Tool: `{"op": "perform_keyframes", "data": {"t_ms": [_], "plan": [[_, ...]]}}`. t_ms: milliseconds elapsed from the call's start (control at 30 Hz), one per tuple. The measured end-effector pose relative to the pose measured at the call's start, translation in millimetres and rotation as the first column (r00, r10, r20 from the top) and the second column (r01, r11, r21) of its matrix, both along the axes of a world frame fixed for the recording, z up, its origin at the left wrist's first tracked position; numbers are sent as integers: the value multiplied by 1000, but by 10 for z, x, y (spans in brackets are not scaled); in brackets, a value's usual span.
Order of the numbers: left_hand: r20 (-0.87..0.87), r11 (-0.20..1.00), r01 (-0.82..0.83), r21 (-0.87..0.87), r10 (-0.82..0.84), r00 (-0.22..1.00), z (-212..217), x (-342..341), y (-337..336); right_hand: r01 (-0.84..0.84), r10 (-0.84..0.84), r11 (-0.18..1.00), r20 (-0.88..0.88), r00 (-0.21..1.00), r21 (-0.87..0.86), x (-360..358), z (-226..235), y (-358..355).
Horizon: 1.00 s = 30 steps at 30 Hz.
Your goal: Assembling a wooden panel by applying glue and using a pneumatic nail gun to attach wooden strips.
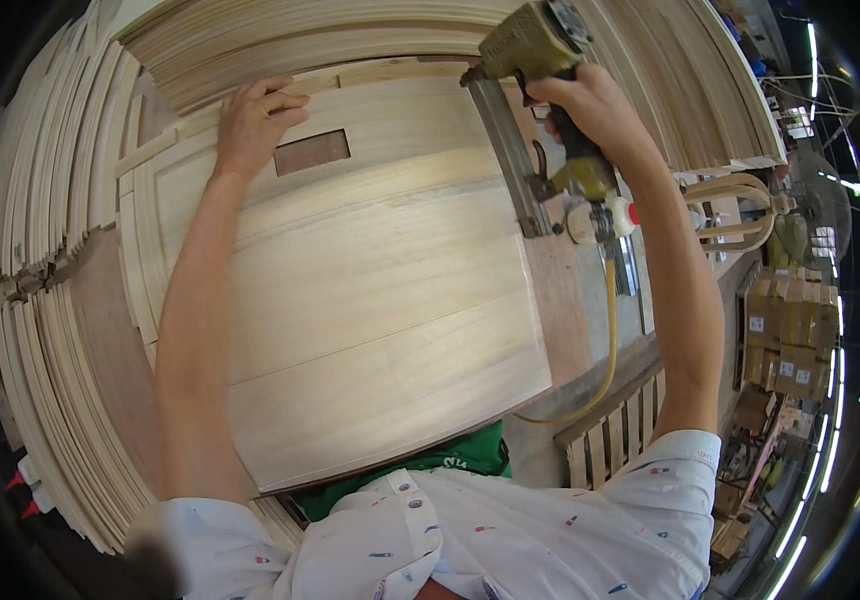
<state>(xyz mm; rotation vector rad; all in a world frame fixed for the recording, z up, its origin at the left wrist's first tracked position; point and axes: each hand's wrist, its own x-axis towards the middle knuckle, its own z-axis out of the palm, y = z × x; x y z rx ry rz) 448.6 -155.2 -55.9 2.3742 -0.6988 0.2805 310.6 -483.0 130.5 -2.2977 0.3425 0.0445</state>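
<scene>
1. The left hand [255,125], bare, lies on the far left part of a broad pale wooden panel [380,290], its fingers loosely bent and pointing toward the far edge, grasping nothing that shows; how hard they press, I cannot tell
2. The right hand [595,110] is wrapped around the black grip of an olive-yellow pneumatic nail gun [535,45], fingers clenched on it
3. The gun's long grey metal magazine [510,150] runs beside the panel's right edge, and its dark nose [472,76] is at the far right corner; whether it touches the wood, I cannot tell
4. The panel lies flat in front of the person, a narrow pale wooden strip [400,69] along its far edge and a small reddish-brown rectangular cut-out [312,152] near the left hand
5. A thin yellow air hose [611,320] hangs in a curve from the lower end of the gun
6. Long pale wooden boards are stacked beyond the panel [330,40], with further stacks to the right [670,80] and left [60,160]
7. Farther off on the right stand brown cardboard boxes [795,320], and a slatted wooden pallet [610,430] lies nearer, by the right forearm
</scene>
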Motion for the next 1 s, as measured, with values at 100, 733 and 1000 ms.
{"op": "perform_keyframes", "data": {"t_ms": [100, 733, 1000], "plan": [[35, 1000, -2, -20, 3, 999, -24, -1, -21, -8, 8, 1000, 5, 1000, -29, 224, -120, 0], [293, 991, -133, -7, 129, 948, 30, -419, 514, -8, 8, 1000, -19, 1000, 23, 343, -325, 20], [207, 894, -388, 225, 346, 915, 50, -778, 1439, 14, -13, 998, 8, 1000, -60, 294, -172, 258]]}}
